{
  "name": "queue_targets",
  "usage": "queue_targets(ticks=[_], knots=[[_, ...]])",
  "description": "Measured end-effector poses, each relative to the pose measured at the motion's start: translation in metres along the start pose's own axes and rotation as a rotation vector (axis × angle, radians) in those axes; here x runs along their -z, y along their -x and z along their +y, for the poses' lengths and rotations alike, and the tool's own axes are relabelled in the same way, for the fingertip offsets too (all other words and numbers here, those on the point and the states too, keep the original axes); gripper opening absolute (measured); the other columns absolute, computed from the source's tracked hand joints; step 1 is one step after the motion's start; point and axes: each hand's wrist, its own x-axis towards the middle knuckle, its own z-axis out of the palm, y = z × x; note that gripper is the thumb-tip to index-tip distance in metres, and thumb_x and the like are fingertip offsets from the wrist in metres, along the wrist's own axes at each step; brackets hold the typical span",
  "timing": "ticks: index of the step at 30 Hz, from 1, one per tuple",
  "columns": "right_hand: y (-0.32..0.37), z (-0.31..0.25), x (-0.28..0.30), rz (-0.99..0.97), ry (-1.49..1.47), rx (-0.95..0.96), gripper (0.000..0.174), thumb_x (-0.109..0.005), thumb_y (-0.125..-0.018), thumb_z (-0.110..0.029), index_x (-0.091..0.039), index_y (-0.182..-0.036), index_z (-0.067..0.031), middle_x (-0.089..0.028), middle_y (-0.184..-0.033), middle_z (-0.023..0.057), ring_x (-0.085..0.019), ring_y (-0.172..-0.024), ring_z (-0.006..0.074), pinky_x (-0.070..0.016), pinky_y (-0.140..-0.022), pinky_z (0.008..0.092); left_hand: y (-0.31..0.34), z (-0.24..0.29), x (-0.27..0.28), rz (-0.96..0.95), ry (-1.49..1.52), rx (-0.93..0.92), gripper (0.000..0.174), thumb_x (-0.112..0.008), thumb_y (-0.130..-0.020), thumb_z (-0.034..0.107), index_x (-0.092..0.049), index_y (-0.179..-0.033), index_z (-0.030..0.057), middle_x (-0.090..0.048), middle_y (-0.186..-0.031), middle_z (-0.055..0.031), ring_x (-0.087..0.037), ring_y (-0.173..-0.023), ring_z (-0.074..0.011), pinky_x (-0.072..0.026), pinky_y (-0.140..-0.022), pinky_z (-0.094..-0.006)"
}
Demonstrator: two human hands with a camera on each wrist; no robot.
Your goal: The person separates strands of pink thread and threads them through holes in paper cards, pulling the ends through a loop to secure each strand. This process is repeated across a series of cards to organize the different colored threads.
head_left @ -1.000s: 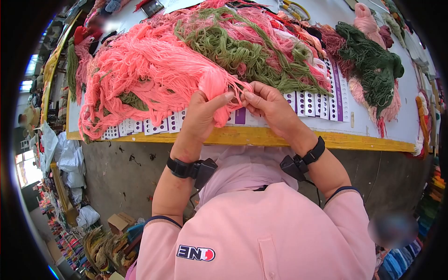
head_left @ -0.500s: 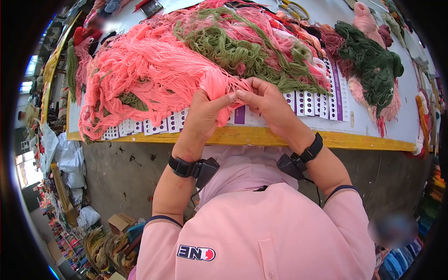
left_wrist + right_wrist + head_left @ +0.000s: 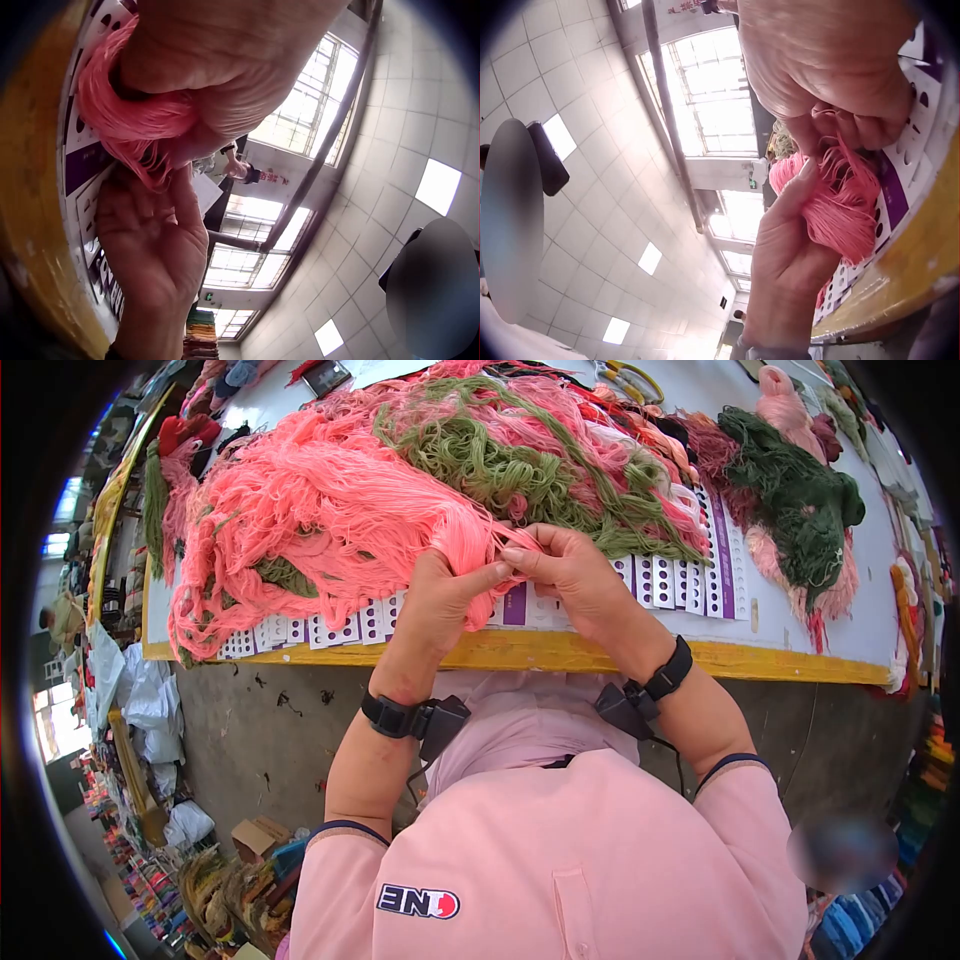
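In the head view my left hand (image 3: 435, 600) grips a bunch of pink yarn (image 3: 350, 490), its thumb pointing toward the other hand. My right hand (image 3: 580, 585) pinches thin strands at the end of that bunch, the two thumb tips meeting. The left wrist view has the yarn (image 3: 127, 112) wrapped around my left hand's fingers. Loops of yarn (image 3: 840, 217) run from my left hand (image 3: 795, 262) to the curled fingers of my right hand (image 3: 832, 67) in the right wrist view. Some fingertips are hidden by yarn.
Green yarn (image 3: 490, 470) lies over the pink pile. White and purple punched cards (image 3: 680, 585) line the table's yellow front edge (image 3: 520, 652). Dark green yarn (image 3: 800, 510) lies at the right, scissors (image 3: 630, 380) at the back. White bags (image 3: 150, 700) stand at the left.
My right hand has shifted slightly left, bringing its thumb against the left thumb. The strands between the hands are less spread than a second ago; the left hand keeps its grip.
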Motion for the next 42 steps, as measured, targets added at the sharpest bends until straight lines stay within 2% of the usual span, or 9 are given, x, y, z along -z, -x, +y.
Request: queue_targets(ticks=[8, 11, 15, 23, 27, 32, 36, 40, 42], knots=[[-0.002, 0.001, 0.003, -0.007, 0.025, -0.005, 0.014, -0.069, -0.090, -0.023, -0.065, -0.094, -0.0095, -0.061, -0.079, -0.0049, -0.046, -0.064, 0.0016, -0.0323, -0.055, 0.0193, -0.001, -0.001, -0.001, -0.012, 0.012, 0.003, 0.025, -0.072, -0.083, 0.002, -0.065, -0.106, -0.0032, -0.068, -0.094, -0.0055, -0.063, -0.080, -0.0097, -0.0507, -0.069, -0.0237], [-0.001, -0.001, 0.001, -0.010, -0.029, 0.046, 0.016, -0.068, -0.091, -0.023, -0.065, -0.096, -0.0083, -0.061, -0.079, -0.0052, -0.045, -0.063, 0.0016, -0.0328, -0.055, 0.0192, -0.002, -0.003, 0.006, -0.056, -0.060, 0.028, 0.028, -0.067, -0.088, 0.002, -0.060, -0.114, -0.0028, -0.067, -0.104, -0.0081, -0.066, -0.091, -0.0149, -0.0537, -0.079, -0.0287], [-0.003, -0.001, 0.004, -0.005, -0.152, 0.085, 0.017, -0.068, -0.091, -0.021, -0.065, -0.098, -0.0065, -0.060, -0.078, -0.0054, -0.044, -0.062, 0.0013, -0.0334, -0.055, 0.0199, -0.005, 0.000, 0.011, -0.006, 0.276, 0.090, 0.027, -0.060, -0.094, 0.009, -0.057, -0.118, -0.0029, -0.067, -0.106, -0.0106, -0.066, -0.097, -0.0198, -0.0548, -0.085, -0.0339], [0.002, -0.001, 0.002, -0.018, 0.263, 0.082, 0.015, -0.069, -0.090, -0.019, -0.065, -0.097, -0.0064, -0.056, -0.076, -0.0068, -0.040, -0.061, 0.0009, -0.0325, -0.055, 0.0184, -0.008, 0.009, 0.007, -0.036, 0.405, 0.138, 0.028, -0.057, -0.097, 0.014, -0.056, -0.120, -0.0020, -0.064, -0.113, -0.0129, -0.065, -0.102, -0.0239, -0.0546, -0.090, -0.0375], [0.005, -0.004, 0.002, -0.037, 0.068, 0.058, 0.013, -0.069, -0.089, -0.015, -0.068, -0.097, -0.0053, -0.061, -0.083, -0.0039, -0.048, -0.070, 0.0020, -0.0392, -0.059, 0.0224, -0.005, 0.010, 0.007, -0.043, 0.238, 0.098, 0.029, -0.061, -0.094, 0.011, -0.056, -0.120, -0.0028, -0.065, -0.112, -0.0115, -0.066, -0.099, -0.0212, -0.0547, -0.088, -0.0358], [0.003, 0.000, 0.010, -0.049, -0.034, 0.066, 0.011, -0.066, -0.091, -0.017, -0.066, -0.093, -0.0066, -0.063, -0.083, -0.0025, -0.044, -0.065, 0.0021, -0.0354, -0.057, 0.0199, 0.001, 0.011, 0.005, -0.080, -0.049, 0.053, 0.026, -0.065, -0.088, 0.004, -0.060, -0.112, -0.0030, -0.066, -0.107, -0.0116, -0.065, -0.097, -0.0198, -0.0521, -0.087, -0.0334], [0.010, -0.007, 0.020, -0.121, -0.285, -0.015, 0.012, -0.067, -0.090, -0.017, -0.064, -0.093, -0.0054, -0.060, -0.079, -0.0035, -0.041, -0.061, 0.0030, -0.0339, -0.054, 0.0207, 0.000, 0.022, 0.026, -0.132, 0.327, -0.036, 0.036, -0.062, -0.086, 0.003, -0.056, -0.120, -0.0066, -0.067, -0.095, -0.0118, -0.065, -0.091, -0.0198, -0.0507, -0.086, -0.0326], [0.032, -0.032, 0.035, 0.005, 0.709, 0.137, 0.017, -0.059, -0.095, -0.020, -0.063, -0.098, -0.0029, -0.059, -0.079, -0.0026, -0.048, -0.067, 0.0054, -0.0393, -0.060, 0.0223, -0.002, 0.089, 0.075, -0.267, 0.968, -0.262, 0.046, -0.053, -0.090, 0.003, -0.041, -0.132, -0.0101, -0.051, -0.086, -0.0042, -0.051, -0.071, -0.0131, -0.0468, -0.070, -0.0277], [0.043, -0.043, 0.060, 0.014, 0.497, 0.246, 0.017, -0.055, -0.097, -0.018, -0.062, -0.098, -0.0036, -0.061, -0.083, -0.0003, -0.052, -0.075, 0.0076, -0.0422, -0.066, 0.0256, -0.005, 0.124, 0.124, -0.256, 1.001, -0.366, 0.047, -0.051, -0.092, 0.003, -0.037, -0.133, -0.0138, -0.045, -0.084, -0.0029, -0.043, -0.063, -0.0099, -0.0409, -0.060, -0.0250]])
